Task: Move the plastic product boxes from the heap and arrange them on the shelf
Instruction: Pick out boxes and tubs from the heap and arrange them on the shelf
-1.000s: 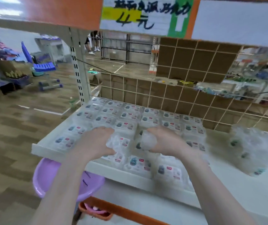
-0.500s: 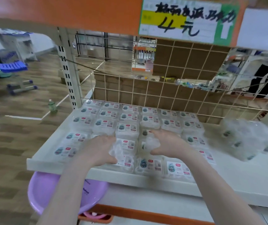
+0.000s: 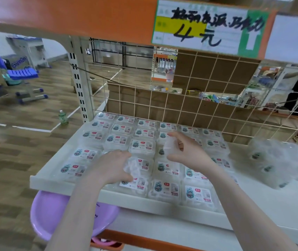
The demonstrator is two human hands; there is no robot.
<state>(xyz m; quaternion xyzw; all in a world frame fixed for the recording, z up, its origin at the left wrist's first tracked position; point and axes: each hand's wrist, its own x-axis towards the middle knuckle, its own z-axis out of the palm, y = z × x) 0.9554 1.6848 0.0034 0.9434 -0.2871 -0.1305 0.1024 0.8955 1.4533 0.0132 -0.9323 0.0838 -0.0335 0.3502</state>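
Left fingers (image 3: 126, 161) curled over a clear box (image 3: 132, 168), left hand (image 3: 112, 165) gripping it low against the arranged rows. Right fingers (image 3: 176, 136) and thumb pinched a 2nd clear box (image 3: 170, 146), right hand (image 3: 188, 153) holding it lifted just above the rows. Looked light, thin-walled, prob. flexy & slick; likely to dent or pop open if squeezed hard. Best taken by opposite edges, w/ gentle pressure, label side up. Rows of labelled boxes (image 3: 142, 144) covered the shelf (image 3: 41, 183) on the left side. Heap (image 3: 274, 162) of loose boxes sat further right on same shelf, near the wire grid back (image 3: 208, 113), well apart from both hands. Purple basin (image 3: 54, 214) below the shelf edge.
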